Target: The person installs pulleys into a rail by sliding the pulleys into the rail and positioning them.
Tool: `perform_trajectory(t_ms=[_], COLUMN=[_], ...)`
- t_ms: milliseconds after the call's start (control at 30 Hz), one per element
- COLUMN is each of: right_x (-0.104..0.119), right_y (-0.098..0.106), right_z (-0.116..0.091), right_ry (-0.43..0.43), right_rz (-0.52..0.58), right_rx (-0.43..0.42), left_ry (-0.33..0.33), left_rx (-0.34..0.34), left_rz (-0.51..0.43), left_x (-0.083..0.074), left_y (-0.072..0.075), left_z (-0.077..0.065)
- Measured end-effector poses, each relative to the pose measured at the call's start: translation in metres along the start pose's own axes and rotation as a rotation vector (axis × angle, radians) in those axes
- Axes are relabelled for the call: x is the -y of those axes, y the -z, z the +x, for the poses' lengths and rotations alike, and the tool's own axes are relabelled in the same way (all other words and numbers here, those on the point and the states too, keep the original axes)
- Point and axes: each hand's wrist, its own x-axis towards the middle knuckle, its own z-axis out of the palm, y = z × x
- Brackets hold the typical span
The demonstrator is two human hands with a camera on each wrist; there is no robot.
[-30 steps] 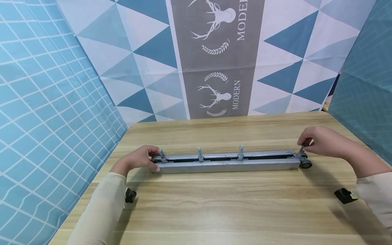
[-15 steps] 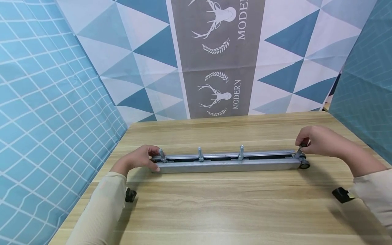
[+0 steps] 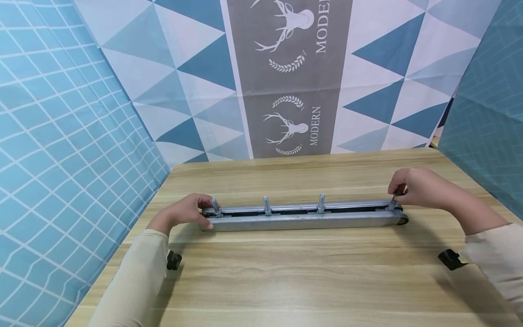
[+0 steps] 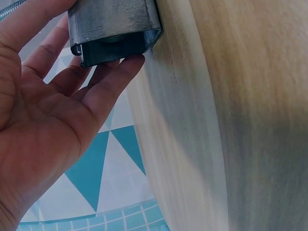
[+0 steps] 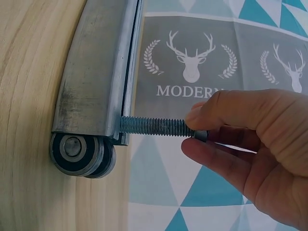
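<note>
A grey metal track rail (image 3: 302, 223) lies across the table with its slot upward. Several threaded bolts, among them a middle bolt (image 3: 267, 206), stand upright out of the slot. At the rail's left end my left hand (image 3: 185, 211) holds it, thumb on the near wall and fingers at the far side. My right hand (image 3: 425, 190) pinches the top of a roller's bolt (image 5: 156, 126) at the right end. In the right wrist view, the roller's black-and-steel wheels (image 5: 73, 148) stick partly out of the rail's end. The left wrist view shows the rail's open left end (image 4: 113, 45).
The wood-grain table (image 3: 294, 277) extends in front of and behind the rail. A patterned cloth (image 3: 286, 81) hangs behind it, with a blue gridded sheet (image 3: 61, 136) on the left and a teal sheet (image 3: 486, 136) on the right. Black wrist devices hang under both forearms.
My right hand has moved left with the roller, whose wheels have slid from outside the rail's right end partly into it. My left hand and the rail have stayed put.
</note>
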Motion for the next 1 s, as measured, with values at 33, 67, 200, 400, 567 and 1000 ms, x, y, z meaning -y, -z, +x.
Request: perform_trajectory(t_ms=[33, 67, 200, 400, 567, 1000], right_x=[0.0, 0.001, 0.003, 0.006, 0.009, 0.015], right_y=[0.0, 0.0, 0.001, 0.002, 0.0, -0.004], right_z=[0.001, 0.001, 0.003, 0.005, 0.007, 0.008], right_ry=[0.003, 0.005, 0.003, 0.0, 0.007, 0.042], right_rz=[0.003, 0.006, 0.024, 0.031, 0.033, 0.006], right_rx=[0.0, 0.0, 0.008, 0.015, 0.012, -0.008], left_ry=[0.004, 0.006, 0.013, -0.008, -0.009, 0.004], left_rx=[0.0, 0.0, 0.0, -0.002, 0.0, -0.009], left_rz=[0.002, 0.003, 0.003, -0.006, 0.001, 0.011], left_x=[0.0, 0.0, 0.0, 0.0, 0.001, 0.0], left_y=[0.0, 0.0, 0.0, 0.0, 0.0, -0.001], left_z=[0.0, -0.001, -0.001, -0.001, -0.001, 0.0])
